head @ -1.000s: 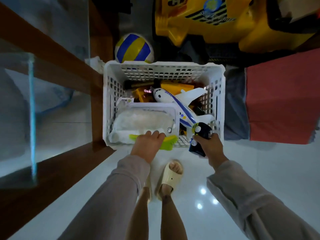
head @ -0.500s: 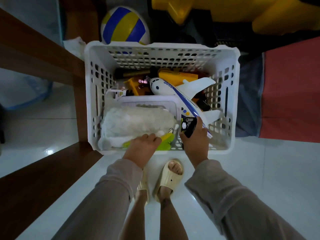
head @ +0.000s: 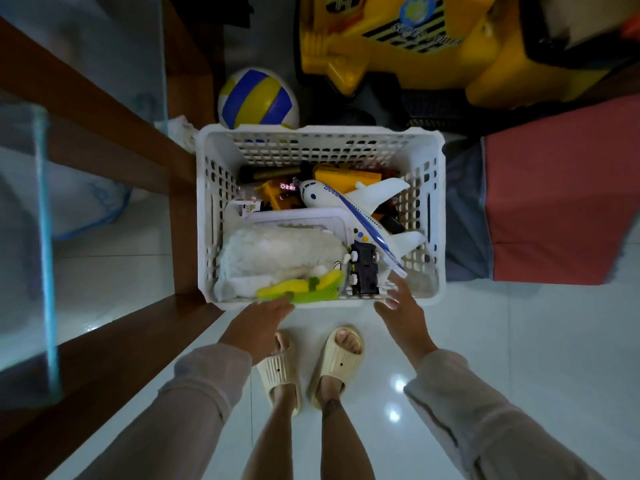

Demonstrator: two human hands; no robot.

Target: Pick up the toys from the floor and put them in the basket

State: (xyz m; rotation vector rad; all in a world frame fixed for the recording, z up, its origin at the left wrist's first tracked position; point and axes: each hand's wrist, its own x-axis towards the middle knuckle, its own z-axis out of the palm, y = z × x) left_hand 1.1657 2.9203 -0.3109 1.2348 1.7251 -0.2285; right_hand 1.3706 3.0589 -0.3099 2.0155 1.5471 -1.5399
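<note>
A white perforated basket [head: 320, 138] stands on the floor in front of my feet. Inside it lie a white plush toy [head: 277, 256], a yellow-green toy [head: 304, 287], a white and blue toy airplane [head: 349, 209], a dark toy car [head: 363, 268] and several yellow toys at the back. My left hand [head: 258, 322] rests at the basket's near rim, fingertips touching the yellow-green toy. My right hand [head: 401, 311] hovers over the near rim beside the toy car, fingers apart and holding nothing.
A blue, yellow and white ball [head: 258, 98] lies behind the basket. A big yellow ride-on toy [head: 408, 46] stands at the back. A wooden frame with glass panels [head: 114, 154] is on the left; a red cloth-covered block [head: 561, 209] is on the right.
My right hand carried the dark toy car over the basket, let it go inside beside the airplane, and drew back. My left hand stayed on the near rim.
</note>
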